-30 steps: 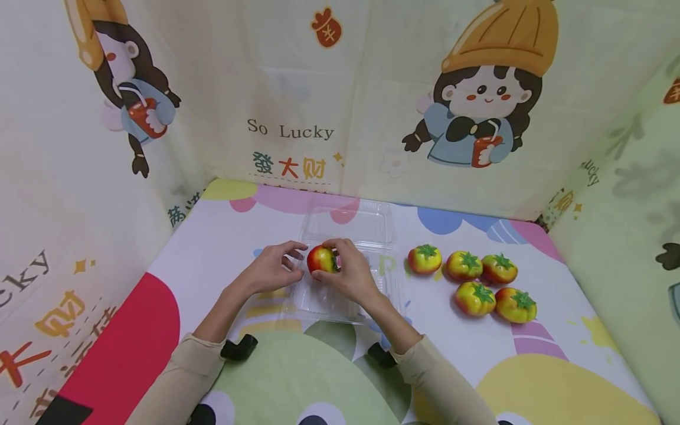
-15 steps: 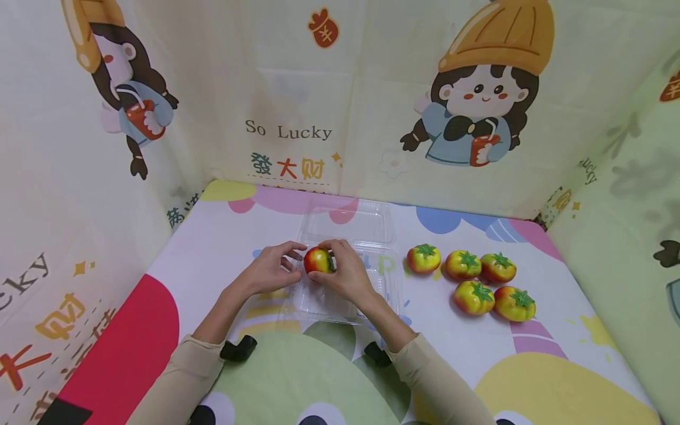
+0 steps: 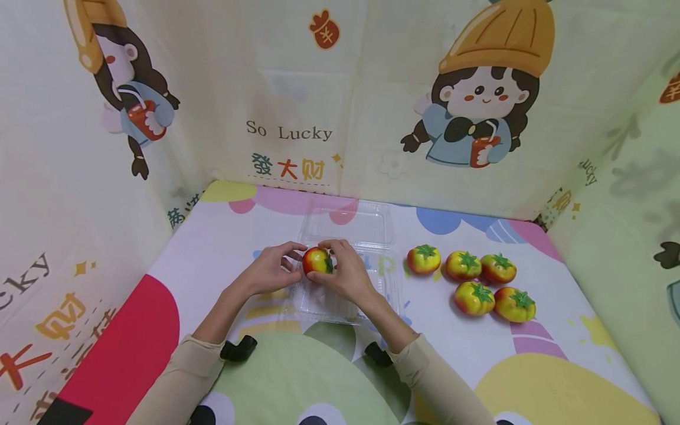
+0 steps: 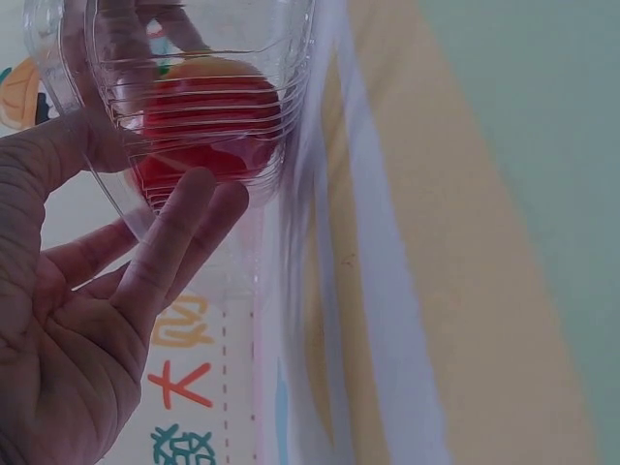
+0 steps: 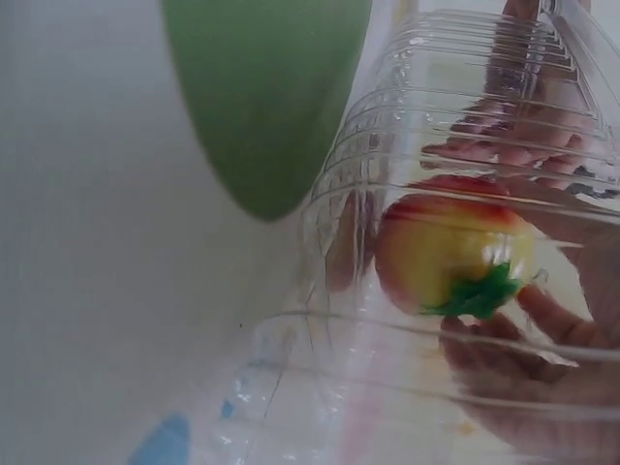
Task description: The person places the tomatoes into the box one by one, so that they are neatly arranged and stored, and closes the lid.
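My right hand (image 3: pixel 346 273) grips a red and yellow tomato (image 3: pixel 317 261) with its thumb and fingers. The tomato lies on its side, its green leafy top (image 5: pixel 481 292) turned toward that palm. It sits low inside the left end of a clear plastic container (image 3: pixel 319 304), seen through the ribbed wall in both wrist views. At the container's left side, my left hand (image 3: pixel 272 268) holds the edge, its thumb at the rim and its curved fingers (image 4: pixel 167 237) against the outer wall. The container's hinged lid (image 3: pixel 347 221) lies open, flat toward the back.
Several more tomatoes (image 3: pixel 473 298) stand stem up on the table to the right of the container. The patterned tablecloth (image 3: pixel 212 236) runs back to printed cloth walls (image 3: pixel 372 106) on three sides. Black camera mounts (image 3: pixel 239 348) sit at both wrists.
The right hand has shifted slightly left with the tomato, closer to the container's left wall and the left hand. The left hand has stayed in place.
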A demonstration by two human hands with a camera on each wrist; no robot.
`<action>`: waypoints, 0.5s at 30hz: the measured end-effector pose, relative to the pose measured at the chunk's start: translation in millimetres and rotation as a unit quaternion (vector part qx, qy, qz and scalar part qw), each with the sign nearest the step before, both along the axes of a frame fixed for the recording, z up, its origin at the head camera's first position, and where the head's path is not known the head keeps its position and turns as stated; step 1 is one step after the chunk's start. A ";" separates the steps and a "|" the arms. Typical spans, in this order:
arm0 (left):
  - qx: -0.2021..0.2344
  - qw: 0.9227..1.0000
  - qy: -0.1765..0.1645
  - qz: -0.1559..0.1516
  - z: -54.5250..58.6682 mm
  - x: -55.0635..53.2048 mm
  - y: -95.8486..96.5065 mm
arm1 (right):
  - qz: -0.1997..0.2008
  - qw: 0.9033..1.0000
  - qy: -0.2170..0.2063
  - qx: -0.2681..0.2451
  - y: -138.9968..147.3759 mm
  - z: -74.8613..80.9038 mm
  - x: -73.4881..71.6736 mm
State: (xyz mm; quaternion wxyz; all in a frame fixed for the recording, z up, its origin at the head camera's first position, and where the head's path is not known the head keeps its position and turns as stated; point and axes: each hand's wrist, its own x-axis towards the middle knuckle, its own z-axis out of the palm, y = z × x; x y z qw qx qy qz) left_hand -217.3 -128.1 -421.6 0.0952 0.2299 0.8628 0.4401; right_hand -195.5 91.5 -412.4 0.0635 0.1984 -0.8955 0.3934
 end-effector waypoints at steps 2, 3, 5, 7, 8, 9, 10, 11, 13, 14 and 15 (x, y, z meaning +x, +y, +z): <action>0.002 1.000 0.001 -0.001 -0.2 -0.5 -0.3 | 0.002 1.000 -0.002 -0.003 0.7 1.3 0.0; 0.003 1.000 0.001 -0.002 0.0 -0.6 -0.3 | 0.002 1.000 -0.003 -0.003 1.2 1.7 -0.1; 0.005 1.000 0.001 -0.001 0.5 -0.7 -0.2 | 0.002 1.000 -0.009 -0.006 2.4 2.6 -0.1; 0.005 1.000 0.000 0.001 1.8 0.0 0.0 | 0.001 1.000 -0.011 -0.008 3.7 3.8 0.4; 0.006 1.000 0.000 0.001 2.2 -0.2 0.0 | 0.000 1.000 -0.011 -0.008 4.4 4.1 0.5; 0.006 1.000 -0.001 0.003 2.6 -0.1 0.2 | -0.001 1.000 -0.012 -0.009 5.3 4.6 0.9; 0.006 1.000 -0.001 0.004 2.5 -0.3 0.3 | -0.002 1.000 -0.013 -0.009 6.2 5.0 1.3; 0.006 1.000 -0.001 0.005 2.3 -0.5 0.4 | -0.003 1.000 -0.013 -0.010 7.1 5.2 1.8; 0.005 1.000 -0.002 0.005 1.6 -0.7 0.5 | -0.005 1.000 -0.014 -0.013 9.4 5.6 3.3; 0.004 1.000 -0.002 0.004 1.3 -1.0 0.5 | -0.006 1.000 -0.013 -0.015 10.6 5.7 4.1; 0.003 1.000 -0.002 0.003 0.8 -0.9 0.6 | -0.005 1.000 -0.013 -0.019 11.9 6.0 5.2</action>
